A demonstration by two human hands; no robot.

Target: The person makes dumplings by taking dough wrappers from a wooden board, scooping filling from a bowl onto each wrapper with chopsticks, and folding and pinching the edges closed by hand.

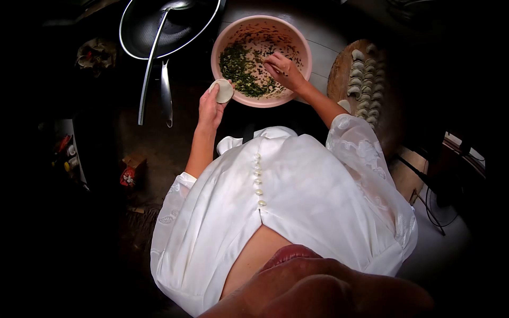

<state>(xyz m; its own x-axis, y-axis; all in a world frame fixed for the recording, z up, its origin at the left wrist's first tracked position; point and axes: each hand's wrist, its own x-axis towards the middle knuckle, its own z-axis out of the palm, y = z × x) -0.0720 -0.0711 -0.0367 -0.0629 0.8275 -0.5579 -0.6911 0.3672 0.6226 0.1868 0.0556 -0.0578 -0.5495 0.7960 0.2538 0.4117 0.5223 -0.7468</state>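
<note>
My left hand (210, 108) is closed on a round, pale dumpling wrapper (224, 91), held flat at the near left rim of a pink bowl (261, 104). Chopped green filling (237, 66) covers much of the bowl's left side, and bits of it cling to the inner wall. Over the filling, inside the bowl, my right hand (286, 71) has its fingers curled together. Whatever they grip is mostly hidden by the hand; its kind does not show.
Rows of folded dumplings (366, 87) lie on a round wooden board (339, 69) to the right. At upper left stands a dark wok (183, 40) with a long-handled metal ladle (151, 69) across its rim. A small red-marked box (132, 169) sits lower left.
</note>
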